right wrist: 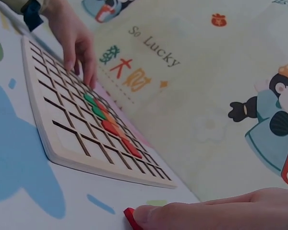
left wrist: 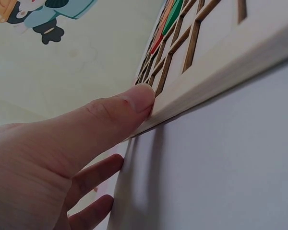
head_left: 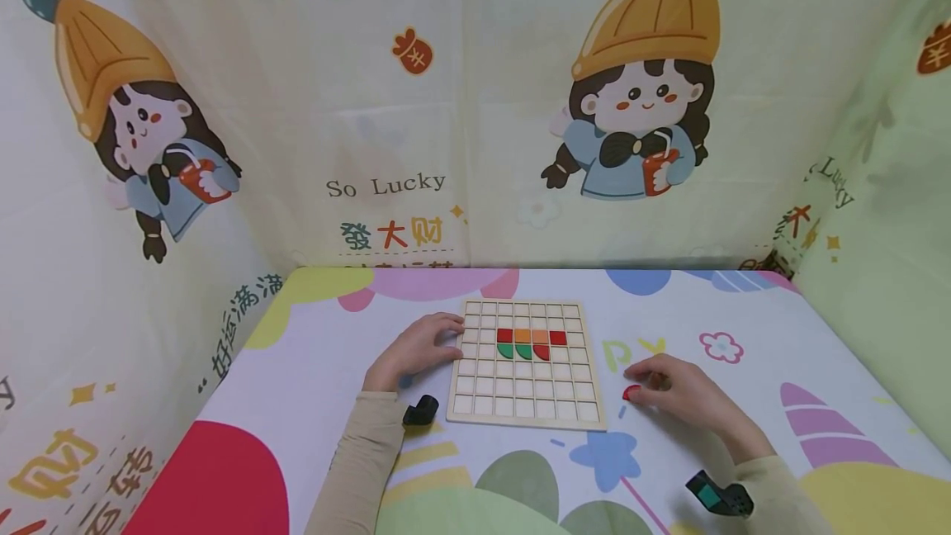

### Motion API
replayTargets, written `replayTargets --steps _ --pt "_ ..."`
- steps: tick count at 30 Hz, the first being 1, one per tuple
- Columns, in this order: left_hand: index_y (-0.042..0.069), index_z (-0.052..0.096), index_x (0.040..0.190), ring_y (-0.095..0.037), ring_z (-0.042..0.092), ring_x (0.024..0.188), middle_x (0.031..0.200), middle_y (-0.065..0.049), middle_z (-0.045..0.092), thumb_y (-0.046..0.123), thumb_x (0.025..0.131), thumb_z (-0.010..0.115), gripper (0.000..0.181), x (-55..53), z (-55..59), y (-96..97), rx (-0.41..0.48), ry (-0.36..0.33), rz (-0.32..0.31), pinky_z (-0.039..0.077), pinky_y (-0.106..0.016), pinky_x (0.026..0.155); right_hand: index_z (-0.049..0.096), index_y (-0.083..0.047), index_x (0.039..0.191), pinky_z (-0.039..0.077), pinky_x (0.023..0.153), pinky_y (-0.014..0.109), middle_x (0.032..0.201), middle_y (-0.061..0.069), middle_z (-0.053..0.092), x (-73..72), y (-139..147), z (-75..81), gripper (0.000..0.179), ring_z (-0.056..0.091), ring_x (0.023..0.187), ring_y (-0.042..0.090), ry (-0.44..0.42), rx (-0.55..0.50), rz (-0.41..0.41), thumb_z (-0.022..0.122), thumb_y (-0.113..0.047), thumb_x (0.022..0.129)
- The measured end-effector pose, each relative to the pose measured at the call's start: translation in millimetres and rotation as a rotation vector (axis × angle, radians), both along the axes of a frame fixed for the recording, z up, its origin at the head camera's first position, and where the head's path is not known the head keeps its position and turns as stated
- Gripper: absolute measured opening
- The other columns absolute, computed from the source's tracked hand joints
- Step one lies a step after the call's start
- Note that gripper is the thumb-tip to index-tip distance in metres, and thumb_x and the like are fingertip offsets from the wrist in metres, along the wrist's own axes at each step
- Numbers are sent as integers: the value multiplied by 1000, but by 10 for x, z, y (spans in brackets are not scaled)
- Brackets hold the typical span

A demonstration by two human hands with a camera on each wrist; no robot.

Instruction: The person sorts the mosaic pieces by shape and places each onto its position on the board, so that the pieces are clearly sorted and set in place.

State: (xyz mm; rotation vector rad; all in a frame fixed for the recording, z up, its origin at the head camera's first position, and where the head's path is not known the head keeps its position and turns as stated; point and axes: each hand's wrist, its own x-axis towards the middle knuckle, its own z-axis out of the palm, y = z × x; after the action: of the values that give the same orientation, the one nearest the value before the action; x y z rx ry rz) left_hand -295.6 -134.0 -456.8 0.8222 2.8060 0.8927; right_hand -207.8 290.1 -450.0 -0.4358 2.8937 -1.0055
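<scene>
A wooden grid board (head_left: 466, 403) lies on the table, its square cells bordered by raised strips. One row holds a red square (head_left: 505, 336), two orange squares (head_left: 523, 336) and another red square (head_left: 558, 338). Below them sit two green rounded-corner pieces (head_left: 505, 350) and a red one (head_left: 541, 352). My left hand (head_left: 418, 347) rests at the board's left edge; its thumb (left wrist: 141, 98) touches the wooden rim, fingers loosely extended. Right of the board, my right hand (head_left: 687, 390) pinches a small red piece (right wrist: 129, 219) low over the table. Fingers partly cover that piece, so its full shape is hidden.
A patterned cloth covers the table (head_left: 334, 337). Printed cloth walls (head_left: 505, 221) stand behind and at both sides. A dark wrist camera (head_left: 421, 410) sits by the left wrist, another dark device (head_left: 721, 495) by the right.
</scene>
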Motion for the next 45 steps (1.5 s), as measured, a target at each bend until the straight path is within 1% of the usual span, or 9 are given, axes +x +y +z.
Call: replayTargets --steps 7,12,18,27,29,31,33,35,45 --pt "4 66 122 -27 46 133 137 -6 56 20 86 76 40 -7 -14 -8 3 1 5 35 -42 112 73 -14 103 47 70 25 93 -7 62 -25 29 -39 21 50 81 11 51 -9 52 78 -17 83" --pt "5 66 122 -26 46 133 137 -6 56 21 87 75 40 -2 -17 -11 2 -4 4 35 -42 112 72 -15 98 49 69 24 88 -8 62 -61 29 -94 15 52 78 7 101 15 -3 78 -16 84" --pt "5 66 122 -26 46 133 137 -5 56 20 87 75 39 4 -7 -12 0 -5 15 35 -42 112 70 -13 95 48 67 24 87 -5 61 -66 21 -108 15 51 78 12 149 2 -67 78 -11 83" --pt "5 66 122 -25 45 133 137 -5 56 19 87 75 39 2 -10 -7 -3 -6 21 35 -42 113 69 -8 104 53 73 27 100 6 65 -57 22 -98 16 57 86 19 153 -11 -192 71 -5 88" --pt "6 66 123 -25 45 133 137 -5 56 20 87 75 39 1 -16 -7 -3 -11 23 34 -42 113 70 -9 102 53 72 26 97 3 65 -58 27 -93 16 58 85 17 166 -15 -153 73 -4 86" --pt "6 67 122 -26 45 133 137 -5 56 20 87 75 39 1 -25 -7 3 -12 22 35 -42 113 70 -11 101 53 71 25 95 -1 64 -55 34 -83 18 57 83 13 164 -25 -79 75 -5 84" --pt "6 66 123 -26 45 133 138 -5 56 20 87 75 39 3 -28 -8 8 -15 22 35 -42 113 71 -11 102 52 70 24 93 -4 63 -54 39 -74 21 55 82 11 152 -33 0 77 -7 83" --pt "6 67 122 -26 45 133 137 -5 56 20 87 75 39 3 -31 -10 9 -10 20 35 -43 112 70 -10 105 51 69 24 94 -4 62 -49 44 -67 26 54 81 9 139 -33 40 79 -11 82" --pt "6 66 123 -25 45 133 138 -4 56 20 87 75 40 4 -14 -8 1 -7 22 35 -42 113 69 -5 110 50 69 26 95 -2 63 -55 58 -89 31 53 81 12 169 39 -23 79 -12 82"
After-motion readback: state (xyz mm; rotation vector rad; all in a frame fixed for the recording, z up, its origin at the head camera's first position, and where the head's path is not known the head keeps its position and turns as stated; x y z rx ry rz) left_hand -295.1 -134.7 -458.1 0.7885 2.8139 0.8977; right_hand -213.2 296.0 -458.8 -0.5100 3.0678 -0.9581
